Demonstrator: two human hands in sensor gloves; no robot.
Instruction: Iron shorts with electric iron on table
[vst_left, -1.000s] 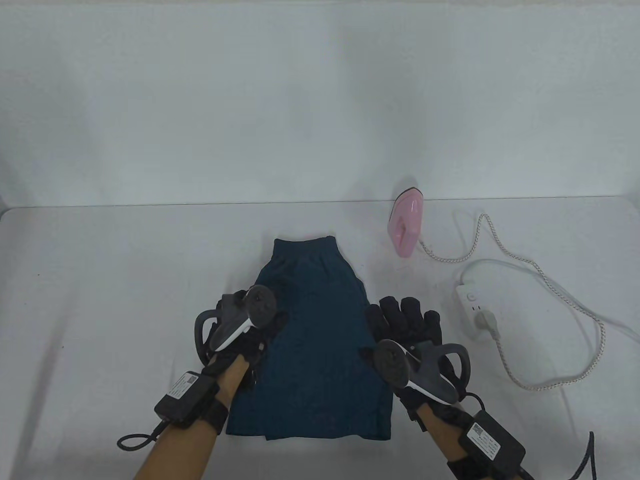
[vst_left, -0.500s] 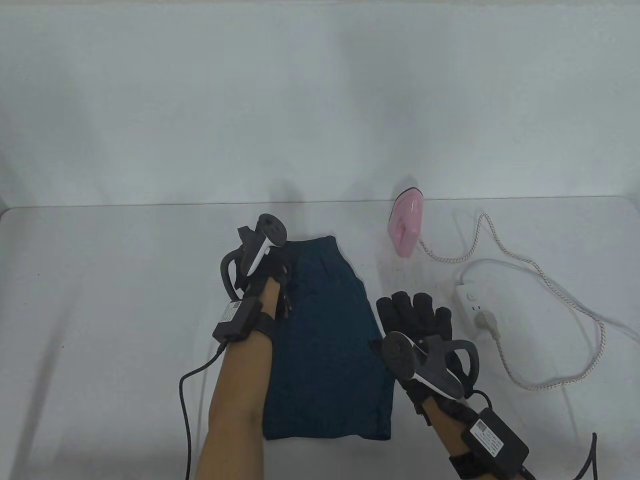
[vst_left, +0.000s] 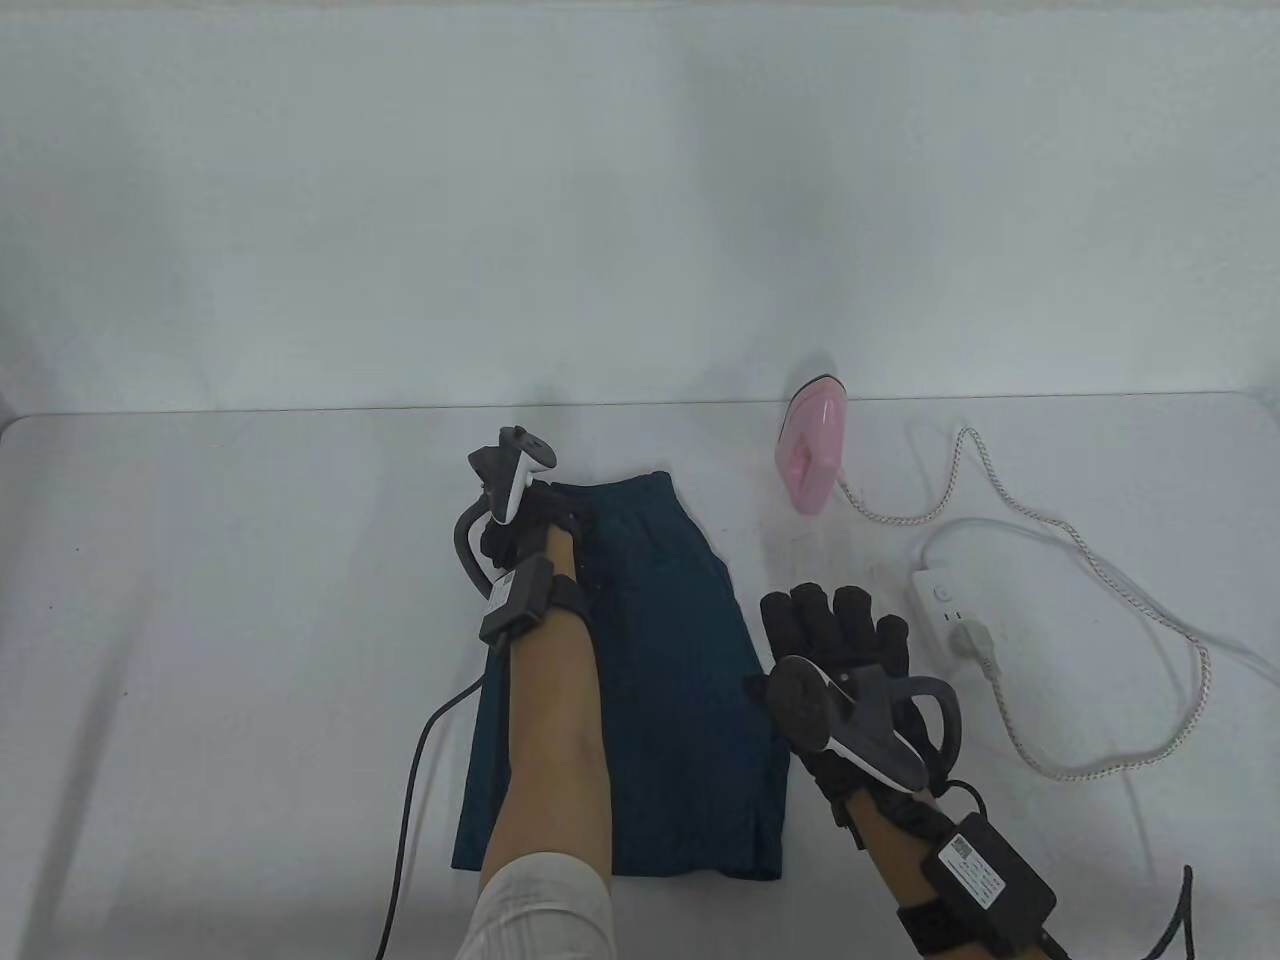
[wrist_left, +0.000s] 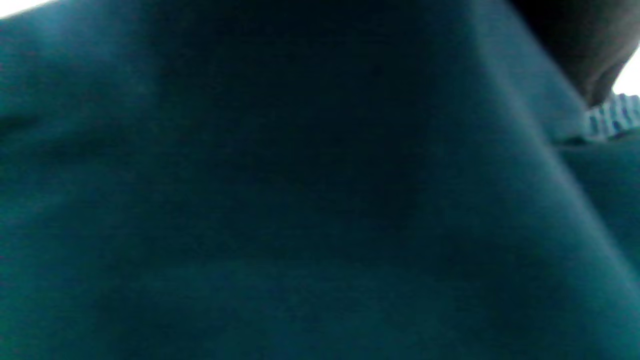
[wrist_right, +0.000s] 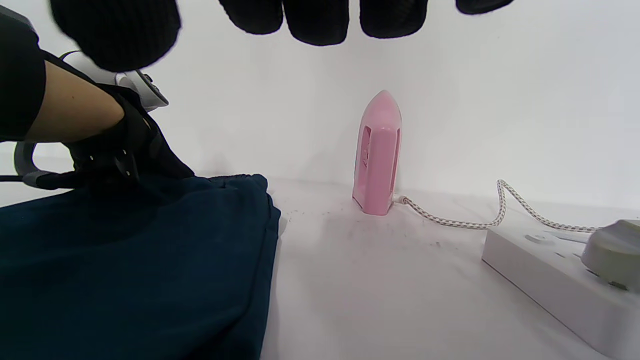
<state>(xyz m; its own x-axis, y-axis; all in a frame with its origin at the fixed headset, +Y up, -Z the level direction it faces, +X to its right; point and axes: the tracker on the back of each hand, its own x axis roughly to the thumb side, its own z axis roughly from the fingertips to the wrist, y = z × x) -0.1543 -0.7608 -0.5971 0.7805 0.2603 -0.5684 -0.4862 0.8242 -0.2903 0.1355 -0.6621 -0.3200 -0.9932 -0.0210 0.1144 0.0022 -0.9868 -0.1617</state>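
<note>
Teal, soft woven-fabric shorts (vst_left: 650, 680) lie flat near the front middle of the white table (vst_left: 200, 600), waistband toward the far edge, hems toward the person. As cloth they look light and limp; I judge they will bunch or slide under a moving soleplate unless one end is pinned down, so the waistband corner is a sensible place to anchor them. The left hand (vst_left: 520, 525) in its black sensor glove rests on that far-left waistband corner, forearm lying along the left leg; whether its fingers are pinching the band or only pressing it flat I cannot tell, since the left wrist view shows nothing but blurred teal cloth.

The right hand (vst_left: 845, 640) hovers over bare table just beside the shorts' right edge, fingers spread and gripping nothing; in the right wrist view its fingertips (wrist_right: 320, 20) hang clear above the surface.

The small pink plastic electric iron (vst_left: 812, 450) stands upright on its heel at the far right of the shorts, apart from them, untouched. It looks rigid and compact, likely top-heavy while standing, and the slot-shaped handle opening (wrist_right: 372, 150) is where to grasp it. Its braided cord (vst_left: 960, 470) trails to a white power strip (vst_left: 945, 620), into which a grey plug (vst_left: 975, 640) is fitted; the cord could drag across the fabric.

No containers are in view.
</note>
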